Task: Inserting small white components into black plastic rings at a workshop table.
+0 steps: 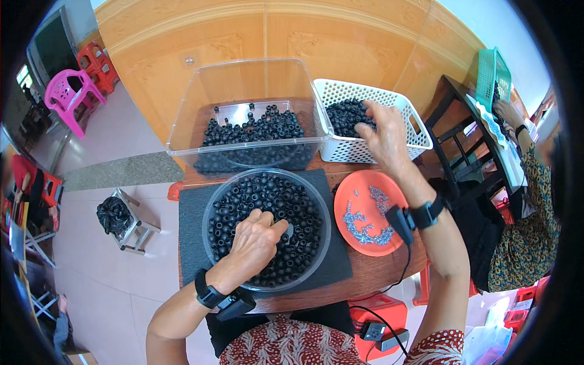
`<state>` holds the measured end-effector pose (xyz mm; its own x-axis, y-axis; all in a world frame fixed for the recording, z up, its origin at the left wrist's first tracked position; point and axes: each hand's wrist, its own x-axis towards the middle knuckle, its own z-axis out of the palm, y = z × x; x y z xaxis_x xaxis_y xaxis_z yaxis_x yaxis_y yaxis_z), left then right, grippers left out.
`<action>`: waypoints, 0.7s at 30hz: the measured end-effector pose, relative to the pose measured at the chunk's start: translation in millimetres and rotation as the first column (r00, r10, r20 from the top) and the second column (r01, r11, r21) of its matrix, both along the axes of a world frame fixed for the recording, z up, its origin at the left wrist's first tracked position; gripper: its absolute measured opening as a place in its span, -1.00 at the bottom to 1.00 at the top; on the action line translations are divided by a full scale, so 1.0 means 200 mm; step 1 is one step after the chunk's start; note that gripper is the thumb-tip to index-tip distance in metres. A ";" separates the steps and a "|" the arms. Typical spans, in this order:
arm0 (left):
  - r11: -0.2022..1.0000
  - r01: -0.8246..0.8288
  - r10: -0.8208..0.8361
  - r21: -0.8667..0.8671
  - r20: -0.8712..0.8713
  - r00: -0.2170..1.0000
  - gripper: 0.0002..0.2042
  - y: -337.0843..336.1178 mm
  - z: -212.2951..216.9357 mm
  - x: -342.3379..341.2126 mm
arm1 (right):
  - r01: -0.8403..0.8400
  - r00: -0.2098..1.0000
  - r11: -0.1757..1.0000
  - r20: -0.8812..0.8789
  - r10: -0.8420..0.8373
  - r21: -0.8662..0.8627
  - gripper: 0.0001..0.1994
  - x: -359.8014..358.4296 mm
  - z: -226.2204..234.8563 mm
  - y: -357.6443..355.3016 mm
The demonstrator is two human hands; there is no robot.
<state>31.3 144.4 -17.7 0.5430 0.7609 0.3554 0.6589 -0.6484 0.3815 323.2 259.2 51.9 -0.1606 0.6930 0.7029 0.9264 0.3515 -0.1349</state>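
Observation:
My left hand is down in a round clear tub of small black round parts with holes. Its fingers are curled and closed; what they grip, if anything, is hidden among the parts. Over the white perforated basket at the back right, my right hand hovers with thumb and fingers apart, and nothing shows between them. Black parts like those in the tub lie in that basket. On an orange-red plate, near my right forearm, are small shiny silvery pieces.
A large clear bin with more black parts stands behind the tub. A dark mat lies under the tub on the wooden table. Cables hang from my right wrist strap. Another person's hand is at a green basket far right.

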 end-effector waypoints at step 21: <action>0.972 0.229 -0.231 -0.044 -0.324 0.918 -0.75 0.05 0.10 0.03 | -0.093 0.984 0.880 -0.178 0.010 -0.465 -0.87 0.13 -0.38 -0.47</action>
